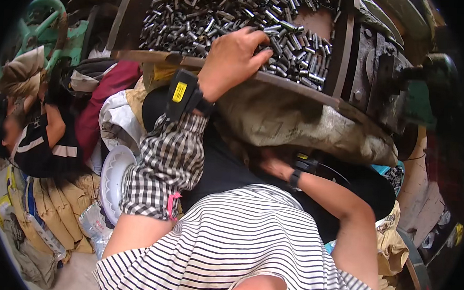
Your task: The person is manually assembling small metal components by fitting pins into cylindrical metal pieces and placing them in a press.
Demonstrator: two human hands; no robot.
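Observation:
Many short metal tubes (pixel 190 32), dark and silvery, lie loose in a wood-edged tray (pixel 308 91) at the top of the view. My left hand (pixel 234 61) reaches over the tray's near edge and rests on the tubes. Its thumb and forefinger are apart, with no tube visible between them; the other fingertips are hidden. Lower down, my right hand (pixel 274 165) is beneath the tray's front, over my dark-clothed lap and beside a hanging tan cloth (pixel 296 119). Shadow hides its fingers, so whether it holds anything does not show.
A heavy dark metal machine part (pixel 375 73) stands against the tray's right side. At my left are a pale plastic basin (pixel 114 178) and stacked tan sacks (pixel 56 204). Another person (pixel 46 130) in dark clothing is farther left. A blue container (pixel 393 177) stands at right.

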